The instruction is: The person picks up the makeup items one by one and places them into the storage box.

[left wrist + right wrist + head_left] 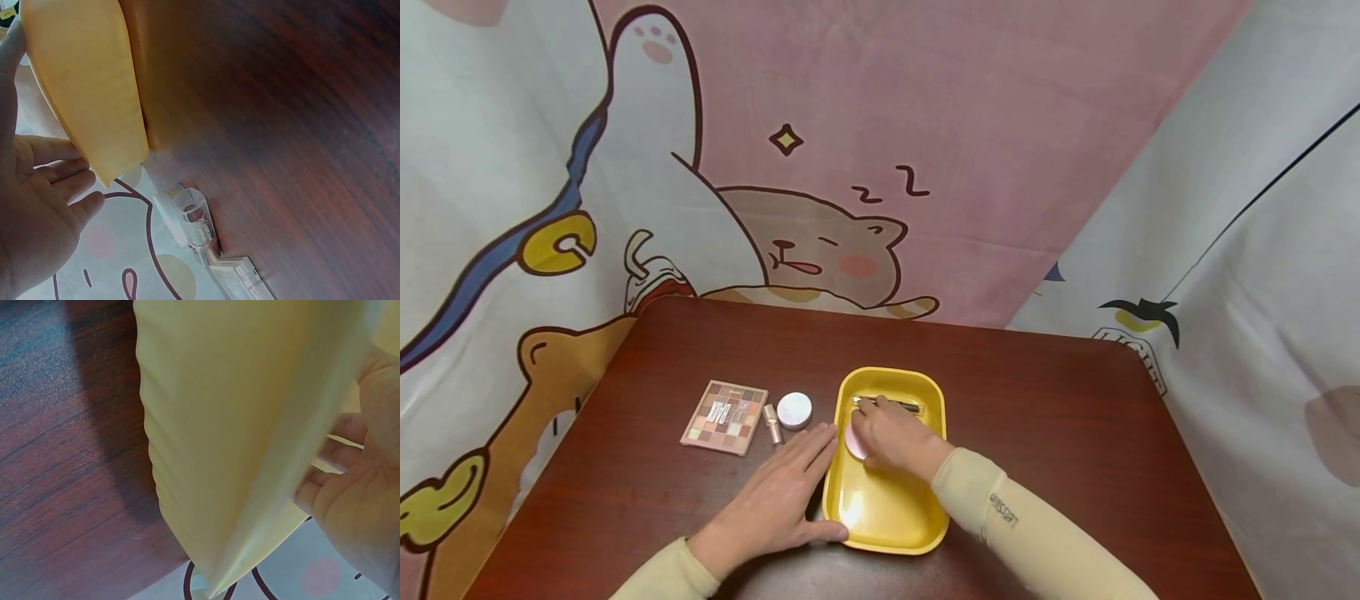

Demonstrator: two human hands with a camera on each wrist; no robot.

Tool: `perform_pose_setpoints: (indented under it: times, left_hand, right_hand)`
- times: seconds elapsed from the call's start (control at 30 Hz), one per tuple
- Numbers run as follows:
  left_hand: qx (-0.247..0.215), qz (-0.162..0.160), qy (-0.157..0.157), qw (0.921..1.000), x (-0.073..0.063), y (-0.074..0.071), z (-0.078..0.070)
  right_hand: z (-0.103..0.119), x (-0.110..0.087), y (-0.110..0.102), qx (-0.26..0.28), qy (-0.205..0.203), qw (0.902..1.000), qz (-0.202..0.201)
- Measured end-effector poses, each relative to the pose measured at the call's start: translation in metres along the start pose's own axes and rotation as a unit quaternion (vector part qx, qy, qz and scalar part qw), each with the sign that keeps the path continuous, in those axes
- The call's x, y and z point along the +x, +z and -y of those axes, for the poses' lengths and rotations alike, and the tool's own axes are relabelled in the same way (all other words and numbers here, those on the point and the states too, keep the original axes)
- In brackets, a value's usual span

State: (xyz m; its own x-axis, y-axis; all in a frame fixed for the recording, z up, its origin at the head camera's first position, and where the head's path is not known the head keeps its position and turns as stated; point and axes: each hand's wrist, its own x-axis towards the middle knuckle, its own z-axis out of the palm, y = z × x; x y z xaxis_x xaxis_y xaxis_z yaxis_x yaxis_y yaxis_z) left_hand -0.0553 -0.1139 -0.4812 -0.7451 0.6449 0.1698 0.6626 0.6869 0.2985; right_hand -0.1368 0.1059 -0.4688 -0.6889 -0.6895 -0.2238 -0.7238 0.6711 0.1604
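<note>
A yellow tray (887, 517) stands on the table. My left hand (778, 500) rests against its left rim, fingers nearly straight and thumb at the front corner. In the left wrist view those fingers touch the tray's edge. Inside the tray, my right hand (895, 437) pinches a pink round disc (853, 443) between thumb and fingers; the hand covers part of it. Slim dark sticks (910, 407) lie along the tray's far end, just beyond the right fingers. The right wrist view shows the tray wall (219, 425) hiding those fingertips.
Left of the tray lie a white round container (794, 410), a lipstick-like tube (772, 423) with a clear end, and an eyeshadow palette (724, 418). The brown table (1037, 400) meets a printed cloth (1000, 167) at the back and sides.
</note>
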Motion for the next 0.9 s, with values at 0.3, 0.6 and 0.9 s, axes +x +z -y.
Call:
perform_pose_setpoints:
  times: [0.3,0.6,0.9]
  left_hand:
    - [0.004,-0.004,0.005,1.0,-0.0001,0.0003,-0.0004]
    - [0.004,0.0,0.003,1.0,-0.0008,0.0,-0.0005]
    - [0.005,-0.001,0.001,1.0,-0.0006,-0.0001,-0.0008]
  right_hand:
    - [0.002,0.0027,0.0004,0.025,0.018,0.9994,0.016]
    - [0.0025,0.0013,-0.0005,0.016,0.021,0.9995,0.015]
    - [0.0034,0.0004,-0.0008,0.011,0.023,0.9996,-0.01]
